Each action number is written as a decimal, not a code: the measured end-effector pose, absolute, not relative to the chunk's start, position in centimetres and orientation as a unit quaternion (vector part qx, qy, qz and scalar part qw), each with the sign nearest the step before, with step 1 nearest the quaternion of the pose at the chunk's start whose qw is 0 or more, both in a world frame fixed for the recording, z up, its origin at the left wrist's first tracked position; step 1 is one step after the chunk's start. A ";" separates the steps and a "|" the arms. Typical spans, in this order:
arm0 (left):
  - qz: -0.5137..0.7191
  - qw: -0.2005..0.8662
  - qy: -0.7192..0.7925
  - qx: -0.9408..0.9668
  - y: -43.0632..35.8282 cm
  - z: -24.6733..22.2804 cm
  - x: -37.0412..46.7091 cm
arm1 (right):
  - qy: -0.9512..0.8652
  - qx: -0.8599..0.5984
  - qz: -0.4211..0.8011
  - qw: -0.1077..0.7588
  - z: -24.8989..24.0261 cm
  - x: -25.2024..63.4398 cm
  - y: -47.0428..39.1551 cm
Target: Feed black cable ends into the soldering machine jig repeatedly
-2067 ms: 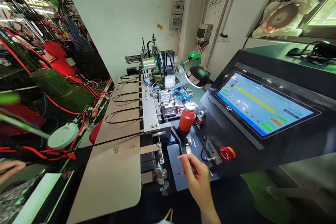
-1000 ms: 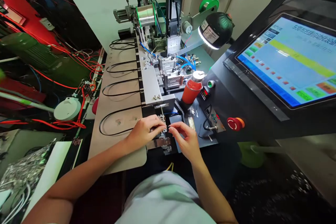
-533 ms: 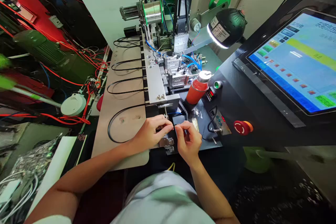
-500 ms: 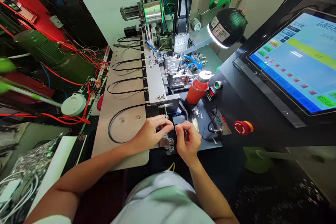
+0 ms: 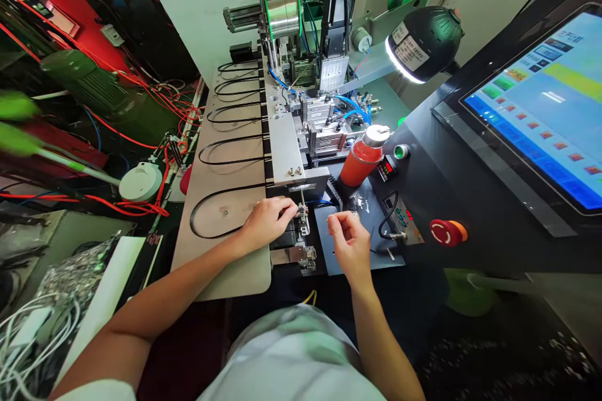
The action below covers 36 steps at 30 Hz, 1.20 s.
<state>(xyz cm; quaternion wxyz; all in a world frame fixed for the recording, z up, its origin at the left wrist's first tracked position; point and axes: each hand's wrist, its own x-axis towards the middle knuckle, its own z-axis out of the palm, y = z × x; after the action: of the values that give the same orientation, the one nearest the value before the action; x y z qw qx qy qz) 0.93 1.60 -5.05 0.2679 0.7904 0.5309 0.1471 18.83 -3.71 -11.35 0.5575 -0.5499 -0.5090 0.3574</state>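
Looped black cables [image 5: 192, 219] lie on beige board [image 5: 239, 279].

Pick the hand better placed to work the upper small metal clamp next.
Probably left: the left hand is at the clamp; the right hand hangs apart from it, over the dark plate.

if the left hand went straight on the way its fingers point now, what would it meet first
Most likely the small metal fixture right in front of the left hand; depth is hard to judge, so they may already be touching.
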 end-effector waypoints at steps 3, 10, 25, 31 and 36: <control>0.128 0.253 0.544 0.790 1.6 -5.3 1.1 | -0.504 -0.548 0.370 0.555 -11.6 18.8 -3.7; 0.106 0.234 0.564 0.785 1.6 -5.3 1.4 | -0.509 -0.542 0.392 0.542 -12.0 18.6 -3.5; 0.098 0.219 0.559 0.793 2.0 -5.5 2.0 | -0.579 -0.486 0.430 0.493 -12.4 16.3 0.4; 0.131 0.134 0.530 0.827 1.2 -6.2 1.3 | -0.530 -0.448 0.460 0.554 -13.3 15.7 0.6; 0.115 0.037 0.457 0.881 0.5 -6.5 0.3 | -0.512 -0.447 0.473 0.561 -13.1 15.8 0.5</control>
<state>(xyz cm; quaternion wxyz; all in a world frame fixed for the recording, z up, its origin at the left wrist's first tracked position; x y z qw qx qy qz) 0.31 0.46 -6.48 0.0374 0.8812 0.4569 0.1153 15.76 0.51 -13.05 0.5613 -0.4467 -0.5117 0.4729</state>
